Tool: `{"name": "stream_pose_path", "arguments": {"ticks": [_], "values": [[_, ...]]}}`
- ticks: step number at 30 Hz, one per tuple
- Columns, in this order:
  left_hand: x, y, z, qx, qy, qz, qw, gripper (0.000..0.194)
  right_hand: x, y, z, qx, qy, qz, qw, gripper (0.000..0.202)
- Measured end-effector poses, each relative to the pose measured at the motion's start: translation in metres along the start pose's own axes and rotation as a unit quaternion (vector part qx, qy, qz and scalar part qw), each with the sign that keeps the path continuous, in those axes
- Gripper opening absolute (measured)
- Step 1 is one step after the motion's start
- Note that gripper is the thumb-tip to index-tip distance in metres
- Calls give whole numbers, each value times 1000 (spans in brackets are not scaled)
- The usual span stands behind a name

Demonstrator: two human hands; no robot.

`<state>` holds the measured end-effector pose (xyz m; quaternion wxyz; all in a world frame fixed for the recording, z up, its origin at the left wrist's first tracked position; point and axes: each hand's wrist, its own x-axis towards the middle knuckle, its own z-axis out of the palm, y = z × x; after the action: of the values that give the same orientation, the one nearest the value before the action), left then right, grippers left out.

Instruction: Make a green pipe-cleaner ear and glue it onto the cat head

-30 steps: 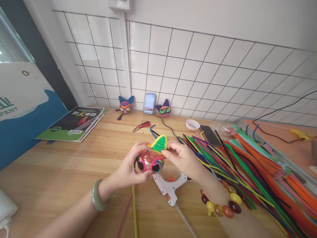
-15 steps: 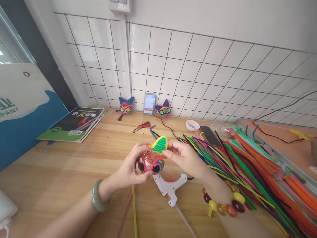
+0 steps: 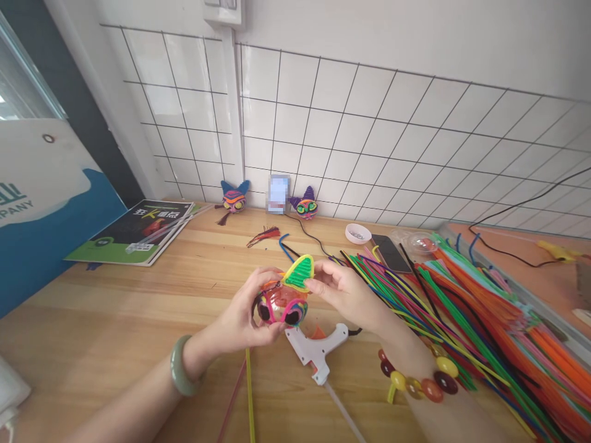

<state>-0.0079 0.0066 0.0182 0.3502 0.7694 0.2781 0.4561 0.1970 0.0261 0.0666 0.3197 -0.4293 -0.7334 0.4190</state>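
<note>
My left hand (image 3: 252, 307) wraps round a clear plastic ball (image 3: 281, 299) trimmed with pink, multicoloured and black pipe cleaners that form two eyes. Between the thumb and fingers of my right hand (image 3: 339, 289) is a green pipe-cleaner ear (image 3: 298, 274) with a yellow border. The ear stands upright at the top of the ball; whether it is fixed there I cannot tell. Just below the ball, a white glue gun (image 3: 314, 351) lies on the table with a glue stick (image 3: 344, 409) coming out of its back end.
Bundles of coloured pipe cleaners (image 3: 489, 320) cover the right side, beside a dark phone (image 3: 391, 253) and a small white bowl (image 3: 358, 233). Against the tiled wall sit two decorated balls with ears (image 3: 234, 198), (image 3: 306, 204) and a lit phone (image 3: 278, 194). A book (image 3: 138, 231) lies at left.
Both hands keep their grip. The ball has tipped very slightly, and the ear has shifted a few pixels down and to the right.
</note>
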Motion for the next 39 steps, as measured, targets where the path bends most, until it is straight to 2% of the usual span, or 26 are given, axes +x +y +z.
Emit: {"name": "stream_pose_path", "arguments": {"ticks": [8, 12, 14, 16, 21, 24, 27, 31, 33, 36, 39], "values": [[-3, 4, 3, -64, 4, -55, 996, 78, -2, -6, 0, 30, -27, 17, 999, 33], [-3, 5, 1, -80, 5, -53, 995, 82, -4, -8, -1, 89, -102, 57, 989, 54], [-3, 5, 1, -78, 11, -47, 996, 85, -5, -8, -1, 116, -147, 72, 980, 58], [-3, 4, 0, -80, 18, -44, 996, 87, -5, -9, 2, 137, -163, 73, 974, 60], [-1, 2, 0, -109, 50, -47, 992, 80, -3, -11, 9, 207, -142, 45, 967, 65], [1, 5, -1, -131, 60, -46, 989, 71, -1, -8, 10, 210, -121, 38, 969, 64], [3, 4, -4, -131, 73, -59, 987, 52, 0, -4, 10, 175, -77, 31, 981, 67], [6, -4, -6, -82, 126, -85, 985, 22, 2, -2, 9, 133, 0, 18, 991, 67], [7, -9, -7, -49, 148, -92, 984, 11, 3, -4, 8, 120, 16, 13, 993, 67], [6, -11, -8, -11, 163, -106, 981, 12, 3, -6, 7, 104, 17, 10, 994, 61], [5, -8, -8, -26, 188, -111, 976, 10, 3, -2, 7, 89, 7, 20, 996, 58]]}}
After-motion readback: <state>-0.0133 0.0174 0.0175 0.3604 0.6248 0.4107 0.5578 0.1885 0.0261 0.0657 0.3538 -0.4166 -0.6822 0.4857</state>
